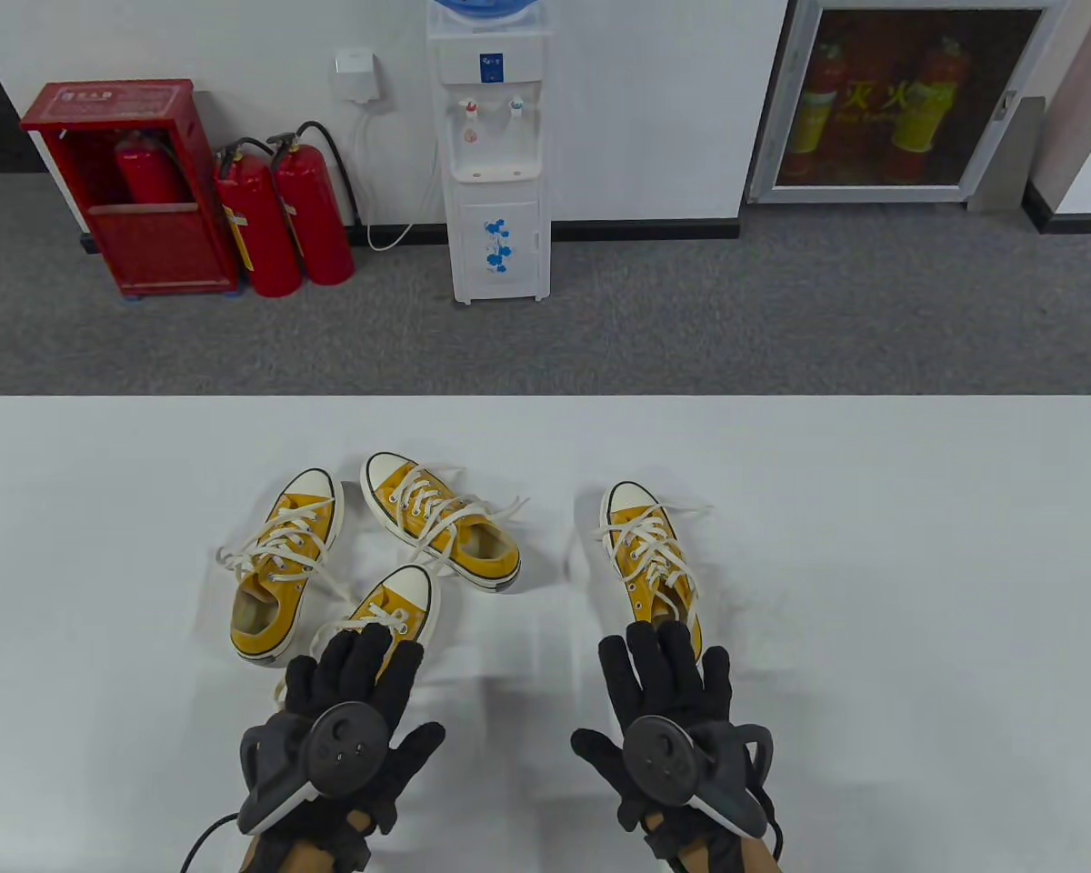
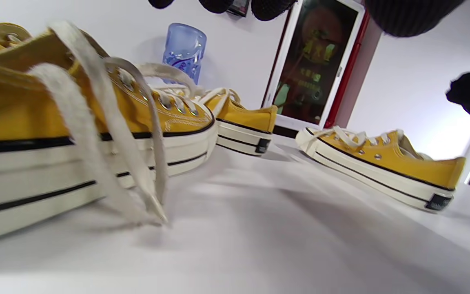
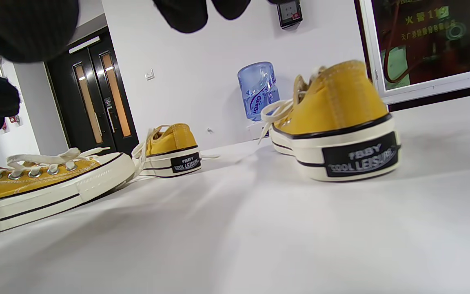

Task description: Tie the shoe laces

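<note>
Behind the white table stand a water dispenser, two red fire extinguishers and a red cabinet.

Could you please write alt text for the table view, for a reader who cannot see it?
Four yellow sneakers with loose laces lie on a white table; the left hand and right hand, gloved, hover open at the heels of the two nearest.

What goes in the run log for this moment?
left hand open above nearest yellow sneaker | right hand open behind lone sneaker | laces loose | tying not started
</note>
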Available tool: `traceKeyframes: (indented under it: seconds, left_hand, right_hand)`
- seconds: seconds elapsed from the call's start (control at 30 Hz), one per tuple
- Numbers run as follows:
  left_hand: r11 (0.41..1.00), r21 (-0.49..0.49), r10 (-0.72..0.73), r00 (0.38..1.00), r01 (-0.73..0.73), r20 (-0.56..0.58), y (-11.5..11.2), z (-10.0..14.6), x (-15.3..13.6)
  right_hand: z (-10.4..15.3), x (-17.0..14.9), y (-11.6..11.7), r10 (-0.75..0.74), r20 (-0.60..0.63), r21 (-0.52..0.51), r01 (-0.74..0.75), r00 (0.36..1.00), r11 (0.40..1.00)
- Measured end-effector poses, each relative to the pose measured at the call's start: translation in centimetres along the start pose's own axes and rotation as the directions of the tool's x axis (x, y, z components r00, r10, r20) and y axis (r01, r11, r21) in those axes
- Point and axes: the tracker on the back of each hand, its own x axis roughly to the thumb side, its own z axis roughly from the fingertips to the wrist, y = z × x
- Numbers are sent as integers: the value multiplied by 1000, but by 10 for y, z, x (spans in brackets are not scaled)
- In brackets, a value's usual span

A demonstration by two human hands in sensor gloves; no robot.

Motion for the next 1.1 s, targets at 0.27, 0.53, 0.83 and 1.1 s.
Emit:
traceKeyframes:
  seconds: [0.27, 0.53, 0.83, 1.1]
  left_hand:
    - [996, 51, 72, 992, -67, -101, 16, 0, -33]
    - [991, 54, 131, 969, -123, -208, 21, -2, -67]
    - [988, -6, 143, 946, -151, -290, 11, -6, -92]
    - [995, -8, 88, 947, -95, -308, 5, -11, -96]
  right_hand:
    - [0, -4, -3, -19, -17, -11, 18, 1000, 1000]
    - [0, -5, -2, -21, -21, -8, 21, 1000, 1000]
    - [-1, -5, -1, -21, -19, 13, 21, 1000, 1000]
    - [-1, -5, 0, -18, -14, 20, 18, 1000, 1000]
